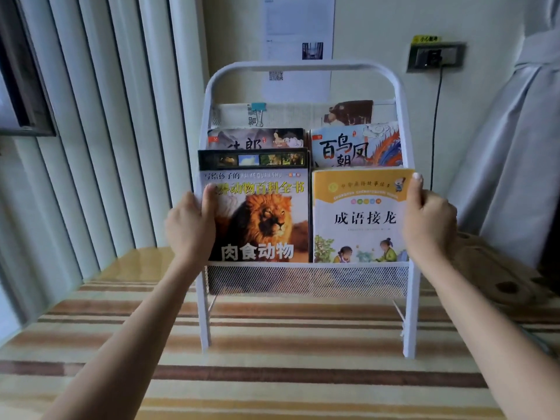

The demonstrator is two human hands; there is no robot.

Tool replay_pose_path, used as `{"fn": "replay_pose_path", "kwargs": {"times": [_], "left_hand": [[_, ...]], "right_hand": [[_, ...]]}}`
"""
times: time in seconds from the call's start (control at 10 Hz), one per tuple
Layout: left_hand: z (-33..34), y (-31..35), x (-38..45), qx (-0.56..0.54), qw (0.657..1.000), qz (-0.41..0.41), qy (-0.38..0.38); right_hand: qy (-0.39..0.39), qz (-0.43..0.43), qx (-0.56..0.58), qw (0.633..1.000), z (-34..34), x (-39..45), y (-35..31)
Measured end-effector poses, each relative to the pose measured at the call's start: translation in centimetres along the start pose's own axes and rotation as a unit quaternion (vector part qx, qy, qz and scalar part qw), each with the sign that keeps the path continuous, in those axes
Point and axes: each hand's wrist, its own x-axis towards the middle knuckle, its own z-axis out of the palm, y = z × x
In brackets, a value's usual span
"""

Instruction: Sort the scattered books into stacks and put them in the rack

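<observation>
A white metal rack (303,66) with mesh pockets stands on the striped rug. In its front pocket a lion-cover book (263,216) stands on the left and a yellow-and-white book (360,216) on the right. My left hand (191,222) grips the lion book's left edge, thumb on the cover. My right hand (427,213) grips the yellow book's right edge, thumb on the cover. Behind them stand a dark mountain-cover book (256,139) and a blue bird-cover book (357,147). Clipped papers (291,113) fill the back pocket.
The striped rug (272,374) covers the floor in front of the rack. Vertical blinds (100,131) hang on the left, a grey curtain (509,147) on the right. A wall socket (435,57) with a cable sits right of the rack. A brown holed board (500,280) lies at right.
</observation>
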Motion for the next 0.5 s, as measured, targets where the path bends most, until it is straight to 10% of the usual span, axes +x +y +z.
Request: {"fn": "replay_pose_path", "kwargs": {"times": [0.5], "left_hand": [[1.9,0.0,-0.8,0.074,0.995,0.024,-0.070]], "right_hand": [[-0.019,-0.019,0.024,0.999,0.4,0.1,1.8]]}}
